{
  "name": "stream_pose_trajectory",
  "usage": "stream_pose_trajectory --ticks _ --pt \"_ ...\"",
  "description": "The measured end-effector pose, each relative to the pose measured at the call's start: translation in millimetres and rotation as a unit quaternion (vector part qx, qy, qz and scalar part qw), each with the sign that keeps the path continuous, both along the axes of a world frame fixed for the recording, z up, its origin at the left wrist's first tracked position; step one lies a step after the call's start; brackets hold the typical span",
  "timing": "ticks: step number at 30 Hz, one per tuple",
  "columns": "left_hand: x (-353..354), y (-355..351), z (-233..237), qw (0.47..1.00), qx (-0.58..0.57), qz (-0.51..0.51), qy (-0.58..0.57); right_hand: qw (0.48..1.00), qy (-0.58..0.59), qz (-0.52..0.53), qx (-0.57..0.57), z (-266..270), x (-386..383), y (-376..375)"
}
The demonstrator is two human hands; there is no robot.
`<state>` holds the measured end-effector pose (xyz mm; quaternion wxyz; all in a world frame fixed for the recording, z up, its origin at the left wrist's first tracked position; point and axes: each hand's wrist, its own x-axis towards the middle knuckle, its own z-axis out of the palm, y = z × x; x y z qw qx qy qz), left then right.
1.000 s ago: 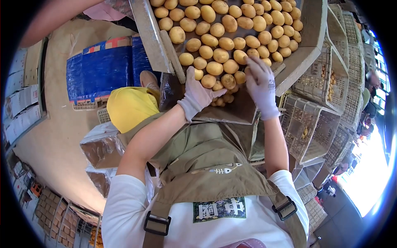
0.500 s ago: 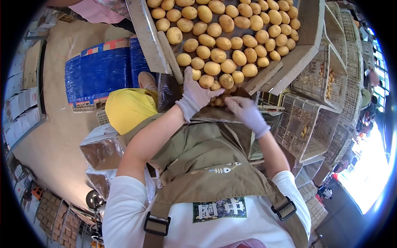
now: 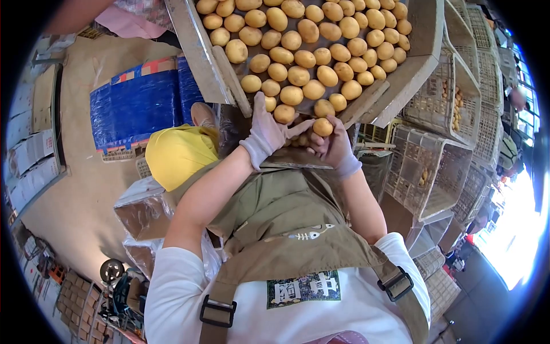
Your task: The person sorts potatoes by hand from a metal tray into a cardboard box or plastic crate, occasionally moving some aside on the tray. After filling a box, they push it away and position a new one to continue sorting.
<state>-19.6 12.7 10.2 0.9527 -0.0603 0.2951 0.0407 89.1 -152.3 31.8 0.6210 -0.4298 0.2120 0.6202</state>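
Note:
Many small yellow potatoes [image 3: 313, 89] lie on a sloping tray [image 3: 197, 51] with worn side boards. At its narrow lower mouth, my gloved left hand [image 3: 266, 133] is open, thumb and fingers spread around the lowest potatoes. One potato [image 3: 284, 113] rests between those spread fingers. My right hand [image 3: 337, 150], also gloved, pinches a single potato [image 3: 322, 127] just below the mouth. More potatoes [image 3: 301, 139] show in the gap under my hands, partly hidden by them.
Pale plastic crates [image 3: 421, 172] are stacked on the right, some with potatoes inside. To the left stand a blue-wrapped stack [image 3: 134, 103] and plastic-covered boxes [image 3: 143, 209]. A yellow cover [image 3: 180, 155] is by my left arm. Another person's arm [image 3: 74, 17] shows at upper left.
My blurred right hand has turned up toward the tray mouth and now holds a potato. Some potatoes at the mouth have shifted or gone. My left hand stays nearly in place.

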Motion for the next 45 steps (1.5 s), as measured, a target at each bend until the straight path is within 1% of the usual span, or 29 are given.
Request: stream_pose_trajectory --ticks 2,6,10,11,12,13,14,15,16,17,18,20,22,23,24,26,27,28,30,31,32,34,35,36,38,39,42,44,45 --pt "-2 2 -5 0.999 -0.017 -0.014 -0.027 0.997 0.056 0.017 0.049 11 5 1" --pt "0 -1 -11 1.000 -0.006 -0.012 -0.026 0.984 0.083 0.018 0.158 1 11 -4" --pt "0 -4 -12 0.999 0.007 -0.029 -0.023 0.992 0.021 -0.023 0.126 29 6 9" --pt "1 -4 -12 0.999 0.024 -0.032 -0.032 0.992 -0.123 0.013 0.034 48 -3 22" --pt "3 -3 -11 0.998 0.041 -0.034 -0.041 0.961 -0.264 0.047 -0.062 63 -9 31" --pt "3 -3 -11 0.996 0.063 -0.034 -0.048 0.908 -0.406 0.101 -0.023 68 -8 27" --pt "2 -4 -6 0.994 0.090 -0.038 -0.053 0.840 -0.528 0.110 -0.064 86 -14 30" --pt "1 -5 -2 0.991 0.117 -0.041 -0.058 0.681 -0.718 0.139 -0.042 95 -4 29" --pt "0 -7 3 0.987 0.144 -0.044 -0.063 0.479 -0.862 0.162 -0.018 103 9 26" --pt "1 -3 1 0.994 0.085 -0.047 -0.042 0.415 -0.893 0.170 -0.038 114 17 24" --pt "3 -1 0 0.998 0.027 -0.047 -0.021 0.401 -0.903 0.152 -0.025 115 30 23" --pt "5 -2 -5 0.998 0.024 -0.050 -0.007 0.412 -0.898 0.122 -0.100 110 48 28" --pt "3 -3 -6 0.999 0.008 -0.043 -0.022 0.498 -0.832 0.188 -0.155 101 64 38" --pt "5 -3 3 0.999 0.008 -0.038 -0.003 0.471 -0.821 0.278 -0.166 87 75 37" --pt "5 -3 5 0.999 0.005 -0.029 0.025 0.488 -0.787 0.333 -0.178 74 88 41" --pt "5 -5 2 0.998 -0.004 -0.024 0.053 0.486 -0.816 0.221 -0.221 67 92 64" --pt "3 -7 -1 0.998 0.007 -0.027 0.047 0.439 -0.818 0.269 -0.256 50 97 69" --pt "1 -9 -7 0.998 0.020 -0.032 0.040 0.409 -0.788 0.373 -0.269 40 86 72" --pt "3 -7 -4 0.999 0.023 -0.027 0.037 0.416 -0.758 0.465 -0.193 57 69 75" --pt "3 -6 -2 0.999 0.025 -0.025 0.036 0.387 -0.777 0.463 -0.177 64 77 74" --pt "1 -7 -3 0.998 0.031 -0.036 0.034 0.535 -0.729 0.409 -0.122 76 97 75" --pt "1 -7 -2 0.999 0.003 -0.020 0.024 0.610 -0.724 0.269 -0.177 72 135 85" --pt "3 -5 -2 1.000 -0.008 -0.013 0.017 0.548 -0.763 0.267 -0.214 82 150 97" --pt "0 -6 -14 0.999 -0.024 -0.008 -0.027 0.485 -0.796 0.262 -0.250 90 163 111" --pt "1 -8 -12 1.000 -0.021 -0.006 -0.007 0.388 -0.858 0.217 -0.256 70 191 139" --pt "2 -8 -10 1.000 -0.017 -0.004 0.003 0.370 -0.839 0.266 -0.296 69 199 147" --pt "2 -10 -2 1.000 -0.012 0.002 0.021 0.397 -0.738 0.409 -0.360 103 189 179" --pt "2 -9 -9 1.000 -0.012 -0.003 0.010 0.397 -0.732 0.430 -0.349 97 202 177" --pt "0 -7 -11 0.999 -0.045 -0.004 -0.021 0.393 -0.737 0.427 -0.347 89 209 177"
